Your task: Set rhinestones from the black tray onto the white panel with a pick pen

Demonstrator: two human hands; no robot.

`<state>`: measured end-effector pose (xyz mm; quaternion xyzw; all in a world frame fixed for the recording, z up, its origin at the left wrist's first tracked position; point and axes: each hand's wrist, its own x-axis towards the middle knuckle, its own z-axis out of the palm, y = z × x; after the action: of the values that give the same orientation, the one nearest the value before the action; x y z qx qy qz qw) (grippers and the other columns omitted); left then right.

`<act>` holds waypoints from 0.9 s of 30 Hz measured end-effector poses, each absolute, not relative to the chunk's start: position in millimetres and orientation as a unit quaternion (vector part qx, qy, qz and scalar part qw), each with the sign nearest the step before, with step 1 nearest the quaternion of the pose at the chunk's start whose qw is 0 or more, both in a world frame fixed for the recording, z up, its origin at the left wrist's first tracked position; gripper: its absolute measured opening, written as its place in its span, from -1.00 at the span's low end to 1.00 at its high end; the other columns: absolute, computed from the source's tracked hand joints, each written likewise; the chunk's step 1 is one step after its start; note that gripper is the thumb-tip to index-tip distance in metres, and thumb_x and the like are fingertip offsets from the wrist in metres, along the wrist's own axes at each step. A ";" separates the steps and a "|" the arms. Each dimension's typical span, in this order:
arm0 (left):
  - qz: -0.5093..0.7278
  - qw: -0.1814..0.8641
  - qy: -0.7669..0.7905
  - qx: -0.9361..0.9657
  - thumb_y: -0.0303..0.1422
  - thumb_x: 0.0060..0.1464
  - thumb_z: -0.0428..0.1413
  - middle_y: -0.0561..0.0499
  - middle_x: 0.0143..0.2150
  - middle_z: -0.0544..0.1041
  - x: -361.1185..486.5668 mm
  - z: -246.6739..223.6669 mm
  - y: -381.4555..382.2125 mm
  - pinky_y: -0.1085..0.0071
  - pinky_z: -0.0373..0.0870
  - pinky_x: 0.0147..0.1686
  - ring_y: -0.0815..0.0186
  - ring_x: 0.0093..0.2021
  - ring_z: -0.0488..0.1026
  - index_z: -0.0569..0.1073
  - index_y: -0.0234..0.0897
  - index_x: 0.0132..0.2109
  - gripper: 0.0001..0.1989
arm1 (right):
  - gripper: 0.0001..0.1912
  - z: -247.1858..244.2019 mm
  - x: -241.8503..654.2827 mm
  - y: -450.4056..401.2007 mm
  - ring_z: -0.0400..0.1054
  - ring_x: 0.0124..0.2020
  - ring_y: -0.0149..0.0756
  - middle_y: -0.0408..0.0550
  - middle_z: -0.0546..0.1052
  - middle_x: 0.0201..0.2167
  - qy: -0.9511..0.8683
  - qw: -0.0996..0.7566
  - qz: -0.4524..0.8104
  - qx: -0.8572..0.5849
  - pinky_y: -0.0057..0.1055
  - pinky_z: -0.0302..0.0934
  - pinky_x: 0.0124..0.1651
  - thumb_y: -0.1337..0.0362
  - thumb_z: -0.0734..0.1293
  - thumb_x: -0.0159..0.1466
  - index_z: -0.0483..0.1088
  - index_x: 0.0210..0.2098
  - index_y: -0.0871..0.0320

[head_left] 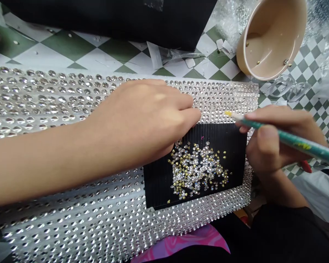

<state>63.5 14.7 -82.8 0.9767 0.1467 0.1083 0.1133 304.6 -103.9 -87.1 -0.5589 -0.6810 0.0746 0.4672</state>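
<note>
My right hand grips a teal pencil with a white neck and a yellow tip, which points left over the rhinestone sheet. Rows of clear, round stones cover that sheet. A ridged black board lies on it, bearing a heap of loose rhinestones, some with gold backs turned up. Across the sheet reaches my left hand, its fingers curled closed at the board's upper left edge. Its fingertips are hidden beneath it, so what they hold, if anything, does not show.
A beige bowl with a few stones inside stands tilted at the upper right. Along the top is a large black object. Clear plastic bags and small white squares lie on the green-and-white checked tablecloth.
</note>
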 end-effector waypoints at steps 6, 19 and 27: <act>0.177 0.097 0.149 0.968 -0.50 0.39 -0.22 0.01 -0.22 0.67 62.8 -96.4 9.6 0.20 0.28 -0.27 0.13 -0.28 0.53 0.60 -0.14 -0.21 -0.51 | -0.82 -111.2 328.3 -81.1 0.69 -0.26 -0.24 -0.05 0.73 -0.19 -0.638 0.524 -0.010 -0.565 -0.29 0.62 -0.23 0.23 0.45 0.44 0.71 -0.03 0.06; 0.054 0.135 0.147 0.978 -0.42 0.24 -0.29 -0.03 -0.26 0.59 69.4 -78.5 19.0 0.10 0.54 -0.26 0.07 -0.23 0.63 0.60 -0.15 -0.20 -0.48 | -0.83 -115.1 336.6 -78.6 0.67 -0.32 -0.38 -0.12 0.73 -0.24 -0.658 0.479 -0.019 -0.581 -0.42 0.57 -0.22 0.31 0.42 0.45 0.69 -0.04 0.09; 0.058 0.126 0.141 0.980 -0.44 0.24 -0.30 -0.03 -0.29 0.55 71.9 -94.5 16.3 0.07 0.59 -0.27 0.09 -0.24 0.62 0.57 -0.17 -0.22 -0.49 | -0.84 -115.8 338.0 -79.9 0.67 -0.34 -0.32 -0.05 0.74 -0.23 -0.654 0.477 -0.027 -0.587 -0.35 0.57 -0.25 0.31 0.42 0.47 0.68 -0.05 0.11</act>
<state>71.9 16.3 -94.5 0.9802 0.1412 0.0579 0.1264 338.0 -79.9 -115.8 -0.5867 -0.6541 -0.0269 0.4767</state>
